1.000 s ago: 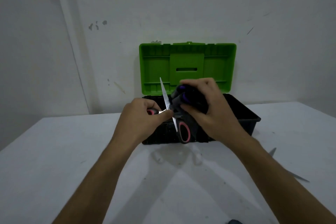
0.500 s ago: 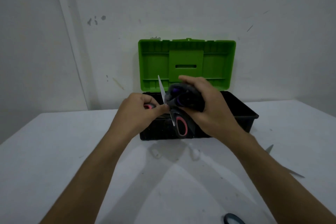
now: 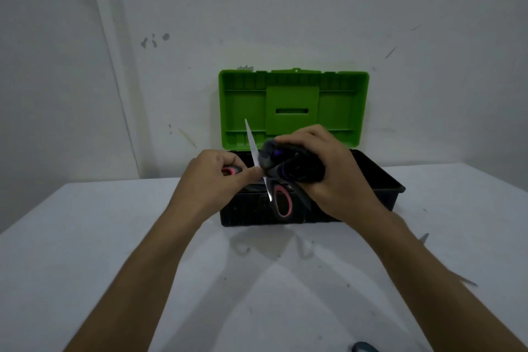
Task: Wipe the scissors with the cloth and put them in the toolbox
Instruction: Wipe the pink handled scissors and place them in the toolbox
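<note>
Sitting open on white table (image 3: 114, 266): black plastic toolbox with green lid (image 3: 294, 106) | right hand (image 3: 337, 180) is clutching dark bunched cloth (image 3: 288, 166) round 1 blade | left hand (image 3: 211, 180) is gripping pink-handled steel scissors (image 3: 281, 203), held over toolbox | advice: be stroking away from the edge, towards the tip.

Bare workroom corner: scuffed white wall (image 3: 314, 8), plain white table (image 3: 85, 237)

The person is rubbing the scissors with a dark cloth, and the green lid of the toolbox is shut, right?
Not quite. The head view shows the green lid standing open behind the hands. The rest is right: the right hand holds a dark cloth against the scissors, which the left hand grips.
</note>
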`<state>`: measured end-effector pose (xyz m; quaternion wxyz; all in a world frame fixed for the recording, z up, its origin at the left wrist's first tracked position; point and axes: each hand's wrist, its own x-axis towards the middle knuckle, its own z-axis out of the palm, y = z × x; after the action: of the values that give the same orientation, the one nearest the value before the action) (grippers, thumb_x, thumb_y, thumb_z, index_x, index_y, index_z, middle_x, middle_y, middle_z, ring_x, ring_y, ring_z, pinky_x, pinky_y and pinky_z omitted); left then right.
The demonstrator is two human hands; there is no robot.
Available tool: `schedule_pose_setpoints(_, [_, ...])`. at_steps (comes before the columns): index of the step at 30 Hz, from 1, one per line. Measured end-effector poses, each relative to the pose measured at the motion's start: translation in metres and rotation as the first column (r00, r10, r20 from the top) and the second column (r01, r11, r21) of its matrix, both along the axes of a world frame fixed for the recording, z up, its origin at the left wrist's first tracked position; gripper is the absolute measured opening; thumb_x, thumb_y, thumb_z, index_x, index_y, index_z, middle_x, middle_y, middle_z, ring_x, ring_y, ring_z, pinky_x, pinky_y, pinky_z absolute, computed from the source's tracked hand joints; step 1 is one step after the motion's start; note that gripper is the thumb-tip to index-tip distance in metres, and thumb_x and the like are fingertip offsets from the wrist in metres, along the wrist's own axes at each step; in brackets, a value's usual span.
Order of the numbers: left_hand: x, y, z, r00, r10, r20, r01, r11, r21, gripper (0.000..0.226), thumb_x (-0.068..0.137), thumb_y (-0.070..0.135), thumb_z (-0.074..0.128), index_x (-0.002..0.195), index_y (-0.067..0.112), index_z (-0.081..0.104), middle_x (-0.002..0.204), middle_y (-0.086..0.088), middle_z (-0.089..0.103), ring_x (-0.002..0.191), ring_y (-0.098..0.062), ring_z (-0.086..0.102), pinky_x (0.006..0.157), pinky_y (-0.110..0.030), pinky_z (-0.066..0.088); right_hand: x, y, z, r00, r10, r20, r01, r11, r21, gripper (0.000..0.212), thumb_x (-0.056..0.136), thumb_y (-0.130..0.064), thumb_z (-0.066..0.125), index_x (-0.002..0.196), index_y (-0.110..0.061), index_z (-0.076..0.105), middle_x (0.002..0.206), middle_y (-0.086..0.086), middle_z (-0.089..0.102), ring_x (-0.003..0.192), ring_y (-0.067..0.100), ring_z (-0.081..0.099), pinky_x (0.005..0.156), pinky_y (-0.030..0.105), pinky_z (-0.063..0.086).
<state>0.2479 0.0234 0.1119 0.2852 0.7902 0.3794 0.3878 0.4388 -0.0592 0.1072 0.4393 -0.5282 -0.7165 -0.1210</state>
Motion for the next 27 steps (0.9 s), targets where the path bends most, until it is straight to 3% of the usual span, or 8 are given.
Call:
schedule_pose_setpoints(3, [-0.004, 0.003, 0.002, 1.000, -0.010, -0.002, 0.010, 1.000, 0.007, 0.029, 0.076, 0.047, 0.075, 0.062, 0.023, 0.068, 0.058, -0.001, 0.061, 0.057, -0.015, 0.057, 0.061, -0.030, 0.046, 0.010, 0.000, 0.000, 0.985, -0.166, -0.058, 0.170, 0.982, 0.078, 0.059, 0.073, 0.000, 0.080, 0.126, -0.017, 0.062, 0.117, 0.001, 0.056, 0.107, 0.014, 0.056, 0.094, 0.022, 0.049])
schedule_pose_setpoints(5, [-0.002, 0.002, 0.002, 1.000, -0.011, -0.010, 0.011, 1.000, 0.007, 0.030, 0.076, 0.048, 0.075, 0.063, 0.022, 0.068, 0.056, 0.002, 0.058, 0.056, -0.013, 0.055, 0.059, -0.028, 0.045, 0.016, -0.005, 0.003, 0.973, -0.202, -0.110, 0.217, 0.966, 0.144, 0.055, 0.075, -0.003, 0.080, 0.125, -0.017, 0.062, 0.118, 0.001, 0.058, 0.107, 0.013, 0.056, 0.094, 0.015, 0.046])
schedule_pose_setpoints(7, [0.002, 0.000, 0.002, 1.000, -0.009, -0.012, 0.009, 1.000, 0.016, 0.031, 0.075, 0.049, 0.074, 0.063, 0.022, 0.068, 0.055, 0.006, 0.054, 0.053, -0.009, 0.052, 0.057, -0.026, 0.044, 0.016, -0.009, 0.008, 0.987, -0.126, -0.100, 0.140, 0.978, 0.152, 0.052, 0.076, -0.007, 0.080, 0.124, -0.015, 0.062, 0.117, 0.002, 0.059, 0.108, 0.012, 0.056, 0.094, 0.011, 0.042])
schedule_pose_setpoints(11, [-0.001, -0.001, 0.003, 0.999, -0.003, -0.044, 0.006, 0.997, 0.083, 0.030, 0.075, 0.051, 0.074, 0.062, 0.024, 0.067, 0.055, 0.007, 0.057, 0.053, -0.009, 0.054, 0.054, -0.024, 0.042, 0.010, -0.006, 0.005, 1.000, 0.006, -0.029, -0.006, 1.000, 0.006, 0.055, 0.077, -0.007, 0.080, 0.127, -0.018, 0.062, 0.117, 0.000, 0.055, 0.110, 0.010, 0.055, 0.097, 0.015, 0.044])
schedule_pose_setpoints(16, [-0.004, 0.004, 0.002, 0.999, 0.031, 0.042, -0.033, 0.999, 0.040, 0.030, 0.071, 0.051, 0.077, 0.065, 0.023, 0.069, 0.063, 0.000, 0.064, 0.060, -0.017, 0.061, 0.058, -0.028, 0.047, 0.023, -0.007, 0.007, 0.964, -0.193, -0.182, 0.217, 0.969, 0.121, 0.051, 0.079, -0.009, 0.078, 0.126, -0.022, 0.062, 0.116, 0.001, 0.058, 0.106, 0.014, 0.059, 0.092, 0.010, 0.043])
schedule_pose_setpoints(18, [-0.001, 0.002, 0.001, 0.997, 0.061, 0.038, -0.062, 0.998, 0.012, 0.034, 0.068, 0.053, 0.078, 0.074, 0.023, 0.064, 0.070, 0.002, 0.065, 0.065, -0.017, 0.062, 0.060, -0.028, 0.047, 0.023, -0.013, 0.013, 0.979, -0.142, -0.148, 0.163, 0.977, 0.140, 0.052, 0.079, -0.008, 0.078, 0.127, -0.018, 0.062, 0.117, 0.002, 0.059, 0.107, 0.013, 0.058, 0.093, 0.010, 0.042])
schedule_pose_setpoints(22, [0.002, -0.010, 0.001, 0.988, 0.128, -0.089, -0.131, 0.991, -0.022, 0.068, 0.060, 0.057, 0.083, 0.103, 0.022, 0.043, 0.087, 0.010, 0.056, 0.080, -0.011, 0.058, 0.065, -0.032, 0.046, 0.006, -0.015, 0.018, 0.996, 0.043, -0.078, -0.040, 0.999, 0.028, 0.052, 0.079, -0.016, 0.079, 0.128, -0.017, 0.062, 0.118, -0.002, 0.061, 0.112, 0.009, 0.058, 0.097, 0.019, 0.045])
schedule_pose_setpoints(27, [0.013, -0.022, 0.001, 0.988, 0.057, -0.145, -0.053, 0.998, 0.029, 0.078, 0.054, 0.055, 0.087, 0.099, 0.021, 0.033, 0.092, 0.005, 0.063, 0.082, -0.017, 0.064, 0.075, -0.046, 0.056, -0.008, -0.007, 0.005, 0.997, 0.047, -0.067, -0.049, 0.998, -0.032, 0.049, 0.079, -0.023, 0.080, 0.125, -0.020, 0.064, 0.112, -0.004, 0.060, 0.104, 0.008, 0.059, 0.092, 0.021, 0.048])
